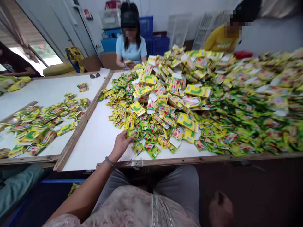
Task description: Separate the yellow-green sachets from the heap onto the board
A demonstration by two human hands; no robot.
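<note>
My left hand reaches over the table's near edge to the front of a big heap of small yellow, green and red sachets. Its fingers pinch a green sachet at the heap's near left fringe. A beaded bracelet sits on that wrist. My right hand rests low by my lap, below the table edge, dark and blurred; its fingers do not show.
The white table top has a wooden rim and a wooden divider. A smaller spread of sachets lies on the left board. Two people sit across the table, one holding sachets. Blue crates stand behind them.
</note>
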